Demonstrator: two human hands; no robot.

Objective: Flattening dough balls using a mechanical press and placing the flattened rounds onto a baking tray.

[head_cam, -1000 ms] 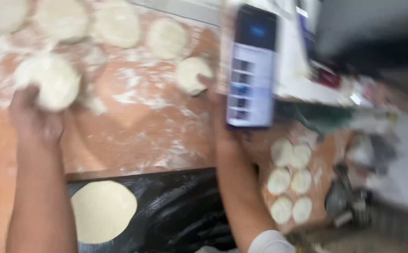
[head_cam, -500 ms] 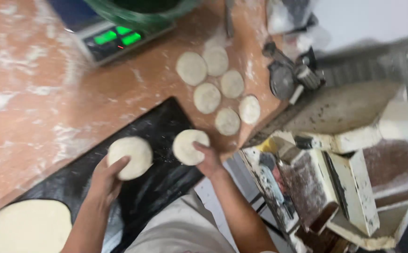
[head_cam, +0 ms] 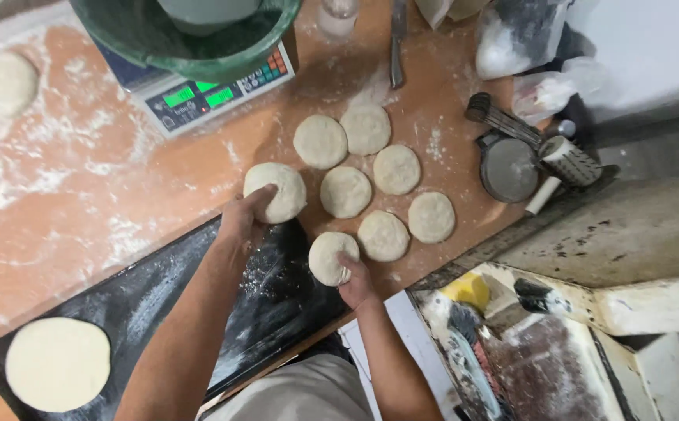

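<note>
Head view, left hand: the left hand [head_cam: 240,222] lies on a dough disc [head_cam: 275,192], fingers curled over its near edge, gripping it at the top edge of the black tray [head_cam: 168,300].
Head view, right hand: the right hand [head_cam: 353,279] cups a second dough disc [head_cam: 332,258] from below, fingers wrapped on its lower rim (the disc sits at the tray's right corner, just off the black surface).
Dough on the table: six more flattened discs [head_cam: 369,175] sit close together on the floured orange table [head_cam: 82,195], just beyond both hands, some touching.
Tray: a wide, thin round of dough [head_cam: 57,364] lies at its far left end, well apart from the hands.
Scale: a digital scale [head_cam: 207,90] with green lit displays stands at the table's back, a green bowl [head_cam: 187,35] on top of it.
Right side: a pizza cutter [head_cam: 509,168] and a small roller [head_cam: 562,168] lie near the table's edge.
Far left: another dough round [head_cam: 0,82] rests in loose flour.
</note>
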